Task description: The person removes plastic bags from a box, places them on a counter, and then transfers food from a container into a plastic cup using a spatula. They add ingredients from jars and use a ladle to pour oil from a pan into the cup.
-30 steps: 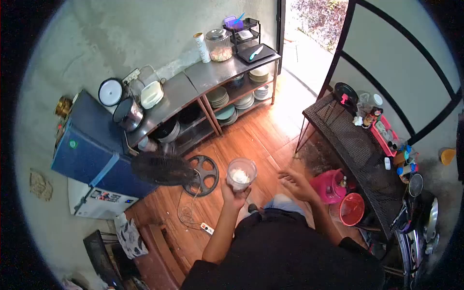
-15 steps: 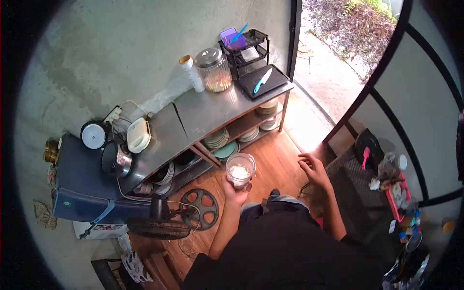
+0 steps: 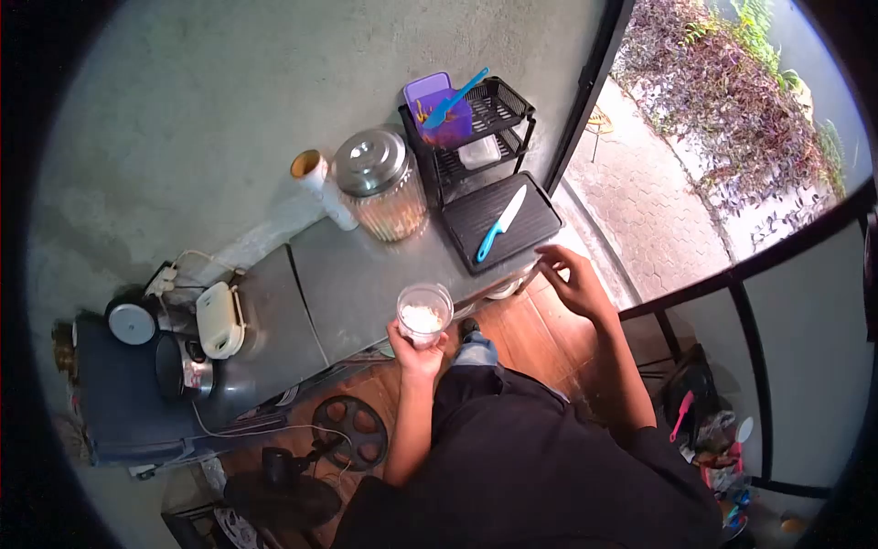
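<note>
My left hand [image 3: 417, 353] is wrapped round a clear tub [image 3: 425, 302] of white, shredded-looking food [image 3: 422, 319], held upright near the counter's front edge. My right hand [image 3: 580, 285] holds nothing; its fingers are loosely bent and apart, close to the front right corner of a ridged black board [image 3: 543, 221]. On that board lies a knife [image 3: 503, 222] with a white blade and a blue handle, its tip pointing away from me. The metal counter [image 3: 366, 284] stretches out to the left.
A large lidded glass jar [image 3: 389, 201] and an upright roll [image 3: 327, 192] stand against the wall. Beside them, a black rack [image 3: 498, 108] holds a purple container [image 3: 445, 119]. Further left are a cream appliance [image 3: 219, 320] and a pot [image 3: 183, 366]. A fan [image 3: 283, 494] stands on the floor.
I have come closer to the counter, with the tub still in my left hand. My right hand is now near the black board, and the view has swung toward the doorway.
</note>
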Motion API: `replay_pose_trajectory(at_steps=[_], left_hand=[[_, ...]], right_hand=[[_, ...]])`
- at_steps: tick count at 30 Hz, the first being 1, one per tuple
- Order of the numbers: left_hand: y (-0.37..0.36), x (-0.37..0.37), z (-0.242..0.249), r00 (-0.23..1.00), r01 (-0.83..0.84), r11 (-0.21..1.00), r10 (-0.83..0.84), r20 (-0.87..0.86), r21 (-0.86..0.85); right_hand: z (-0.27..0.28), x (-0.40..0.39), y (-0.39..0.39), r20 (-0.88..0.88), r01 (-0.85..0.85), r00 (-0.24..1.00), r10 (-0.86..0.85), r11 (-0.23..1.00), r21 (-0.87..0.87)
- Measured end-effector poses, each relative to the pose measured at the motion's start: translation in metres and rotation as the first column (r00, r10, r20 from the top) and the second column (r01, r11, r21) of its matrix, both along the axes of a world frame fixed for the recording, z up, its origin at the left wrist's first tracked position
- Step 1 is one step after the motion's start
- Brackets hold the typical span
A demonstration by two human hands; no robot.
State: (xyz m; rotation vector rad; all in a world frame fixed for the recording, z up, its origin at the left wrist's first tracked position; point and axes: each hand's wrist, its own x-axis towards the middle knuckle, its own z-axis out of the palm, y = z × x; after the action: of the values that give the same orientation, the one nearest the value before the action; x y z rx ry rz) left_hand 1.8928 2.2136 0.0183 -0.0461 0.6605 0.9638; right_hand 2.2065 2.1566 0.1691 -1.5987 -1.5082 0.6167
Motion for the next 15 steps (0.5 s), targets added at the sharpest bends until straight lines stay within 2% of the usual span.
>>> replay_pose_trajectory(at_steps=[3,6,9,11,13,14,15], left_hand=[[0.066,0.030,0.024,1.000,0.018,0.999,-0.018,0.012,0.026],[0.108,0.046,0.046,1.000,0.004,1.000,-0.003,-0.024,0.018],[0.145,0.054,0.040,0.998,-0.055,0.995,0.057,-0.030,0.080],[0.161,0.064,0.045,0.987,-0.155,0.988,0.154,-0.049,-0.024],[0.165,0.063,0.037,0.987,-0.159,0.987,0.159,-0.040,-0.005],[0.168,0.064,0.033,0.988,-0.155,0.987,0.155,-0.019,0.035],[0.171,0.067,0.031,0.986,-0.164,0.986,0.165,-0.027,0.025]], right_hand=[[0.018,0.033,0.069,0.169,0.047,0.984,-0.056,0.997,0.056],[0.043,0.061,0.131,0.451,0.052,0.884,-0.124,0.984,0.170],[0.068,0.085,0.205,0.623,-0.038,0.768,-0.146,0.962,0.272],[0.076,0.101,0.260,0.734,-0.074,0.662,-0.152,0.961,0.266],[0.081,0.109,0.313,0.818,-0.206,0.566,-0.106,0.942,0.264],[0.078,0.113,0.339,0.816,-0.215,0.571,-0.091,0.943,0.256],[0.073,0.118,0.362,0.872,-0.322,0.487,-0.047,0.919,0.230]])
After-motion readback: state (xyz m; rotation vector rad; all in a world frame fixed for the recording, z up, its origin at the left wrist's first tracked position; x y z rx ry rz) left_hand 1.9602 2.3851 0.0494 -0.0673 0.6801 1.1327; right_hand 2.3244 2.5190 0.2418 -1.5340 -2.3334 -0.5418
